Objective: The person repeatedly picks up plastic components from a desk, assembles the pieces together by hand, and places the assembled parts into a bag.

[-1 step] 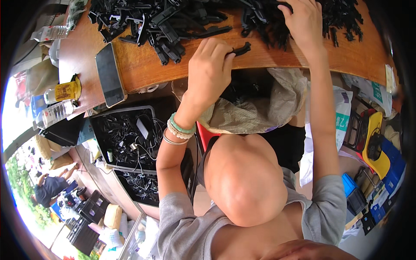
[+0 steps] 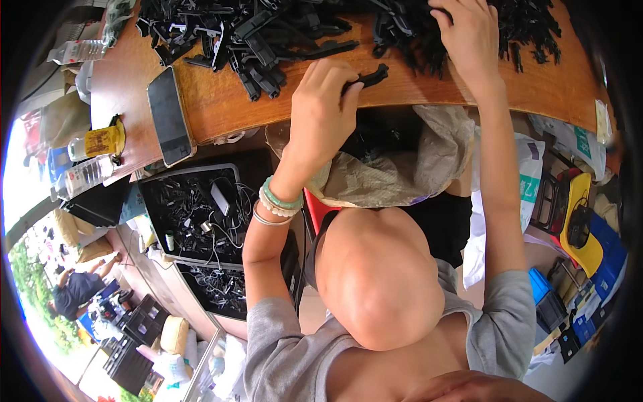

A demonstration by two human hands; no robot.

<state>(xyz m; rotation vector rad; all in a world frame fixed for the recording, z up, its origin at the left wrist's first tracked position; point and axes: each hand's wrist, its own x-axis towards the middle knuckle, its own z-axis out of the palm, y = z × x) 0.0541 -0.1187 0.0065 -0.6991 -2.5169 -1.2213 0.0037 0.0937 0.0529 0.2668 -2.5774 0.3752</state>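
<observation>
left hand holding black part, right hand at black pile, wooden table

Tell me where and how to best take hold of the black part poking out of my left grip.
I'd pinch the black part by its free end, coming from the right: it is slim and juts rightward, while its other end is hidden in the left grip.
</observation>
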